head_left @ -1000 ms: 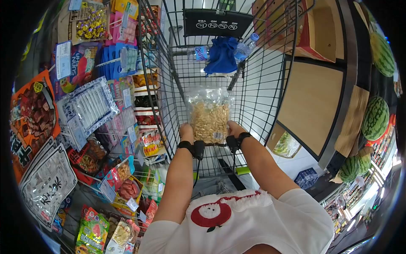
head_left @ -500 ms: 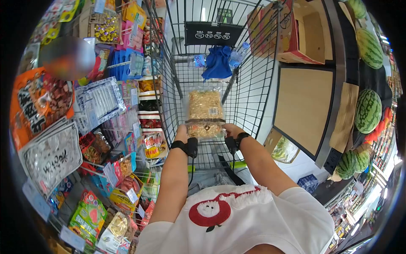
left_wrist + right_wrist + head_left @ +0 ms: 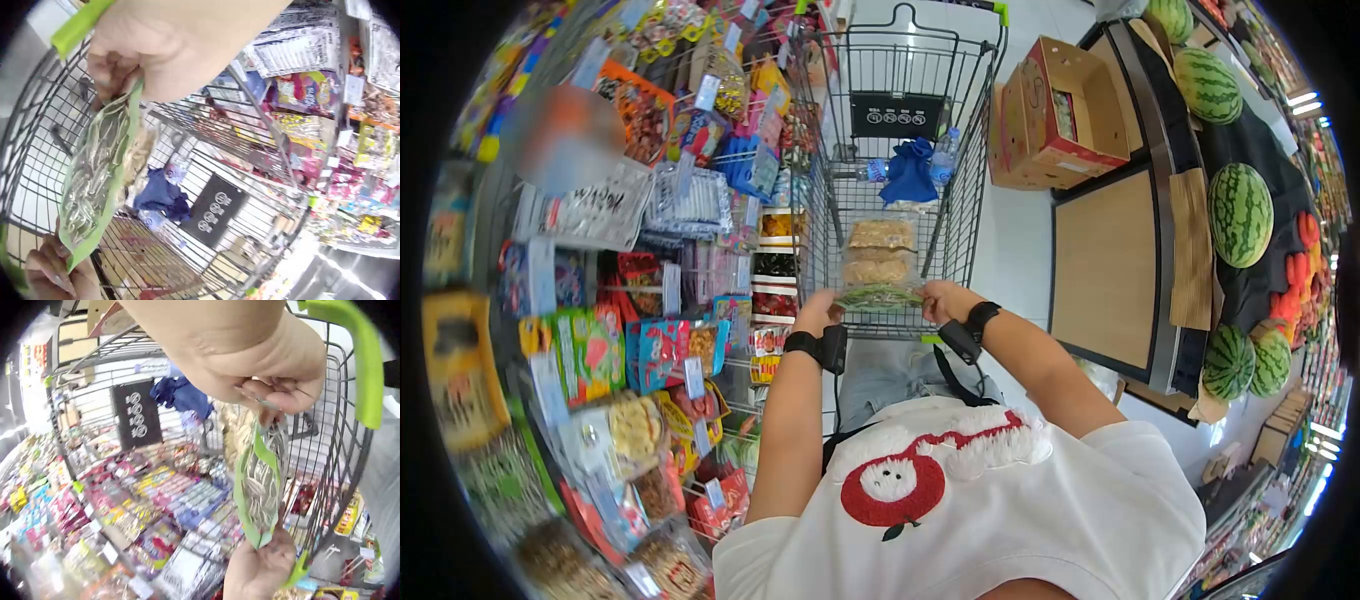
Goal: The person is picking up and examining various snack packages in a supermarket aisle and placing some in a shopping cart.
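Between my two hands is a clear, green-edged bag [image 3: 97,169] of thin silvery pieces. My left hand [image 3: 818,312] pinches one end, its curled fingers [image 3: 112,78] showing at the top of the left wrist view. At the opposite end my right hand [image 3: 948,300] pinches the bag, with fingertips [image 3: 269,400] at its edge. The held bag is over the near end of the shopping cart [image 3: 975,215]. Just beyond it, inside the cart, are clear packs of tan dried food [image 3: 882,236], partly covered by the held bag in the wrist views.
A blue cloth [image 3: 910,175] and water bottles [image 3: 945,160] lie farther up the cart. On the left, racks of hanging snack packets [image 3: 685,200] stand close to the cart. Cardboard boxes [image 3: 1040,115] and a display stand with watermelons [image 3: 1240,215] are on the right.
Earlier my hands were at the lower sides of a tan food pack; now the green-edged bag is between them. The head view has shifted, showing more of the cart's far end.
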`<state>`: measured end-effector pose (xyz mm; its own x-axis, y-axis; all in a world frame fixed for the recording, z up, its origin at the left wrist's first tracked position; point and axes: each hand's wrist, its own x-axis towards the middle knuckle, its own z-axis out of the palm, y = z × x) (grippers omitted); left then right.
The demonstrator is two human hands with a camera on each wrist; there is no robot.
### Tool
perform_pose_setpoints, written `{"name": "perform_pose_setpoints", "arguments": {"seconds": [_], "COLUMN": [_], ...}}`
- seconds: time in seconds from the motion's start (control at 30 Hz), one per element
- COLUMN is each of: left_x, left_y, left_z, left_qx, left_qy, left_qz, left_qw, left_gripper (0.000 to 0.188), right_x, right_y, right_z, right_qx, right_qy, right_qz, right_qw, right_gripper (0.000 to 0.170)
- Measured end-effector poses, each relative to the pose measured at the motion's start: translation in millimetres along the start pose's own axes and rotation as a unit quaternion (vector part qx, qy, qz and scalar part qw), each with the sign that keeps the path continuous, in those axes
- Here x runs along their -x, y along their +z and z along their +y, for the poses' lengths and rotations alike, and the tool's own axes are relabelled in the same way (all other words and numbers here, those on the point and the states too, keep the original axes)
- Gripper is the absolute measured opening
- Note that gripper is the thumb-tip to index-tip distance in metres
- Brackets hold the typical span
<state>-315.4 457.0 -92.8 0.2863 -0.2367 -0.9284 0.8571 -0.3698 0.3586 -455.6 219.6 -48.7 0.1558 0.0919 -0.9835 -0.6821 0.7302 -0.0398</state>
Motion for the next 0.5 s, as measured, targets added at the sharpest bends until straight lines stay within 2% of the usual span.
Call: {"name": "perform_pose_setpoints", "arguments": {"seconds": [0.03,0.07,0.13,0.17,0.2,0.23,0.27,0.33,0.37,0.43,0.5], "left_x": [11,20,51,73,122,163,185,226,243,287,353], "left_y": [4,6,16,20,31,39,40,42,40,39,56], "left_z": [0,-2,-10,-11,-4,-2,-7,-29,-38,-59,-76], "left_qx": [0.023,0.045,0.09,0.076,0.06,0.044,0.026,0.047,0.057,0.08,0.105], "left_qy": [0.037,0.073,0.139,0.151,0.161,0.171,0.183,0.268,0.313,0.383,0.472], "left_qz": [0.01,0.022,0.045,0.056,0.067,0.078,0.055,0.033,0.023,0.084,0.155], "left_qw": [0.999,0.996,0.985,0.984,0.983,0.981,0.981,0.962,0.948,0.917,0.861], "left_gripper": [0.018,0.018,0.02,0.02,0.02,0.02,0.022,0.023,0.024,0.026,0.027], "right_x": [20,36,51,58,85,105,123,163,178,203,248], "right_y": [4,4,-11,-14,-13,-12,-11,-10,-11,-12,4], "right_z": [2,3,8,10,16,25,35,52,58,73,96], "right_qx": [0.005,-0.023,-0.023,-0.022,-0.068,-0.063,-0.061,-0.034,0.016,0.117,0.169], "right_qy": [-0.016,0.054,0.072,0.081,0.083,0.048,0.015,-0.034,-0.093,-0.203,-0.324], "right_qz": [0.0,-0.044,-0.152,-0.206,-0.203,-0.211,-0.218,-0.245,-0.293,-0.387,-0.344], "right_qw": [1.0,0.997,0.985,0.975,0.973,0.974,0.974,0.968,0.951,0.892,0.865], "right_gripper": [0.013,0.011,0.015,0.017,0.017,0.017,0.016,0.014,0.013,0.01,0.008]}}
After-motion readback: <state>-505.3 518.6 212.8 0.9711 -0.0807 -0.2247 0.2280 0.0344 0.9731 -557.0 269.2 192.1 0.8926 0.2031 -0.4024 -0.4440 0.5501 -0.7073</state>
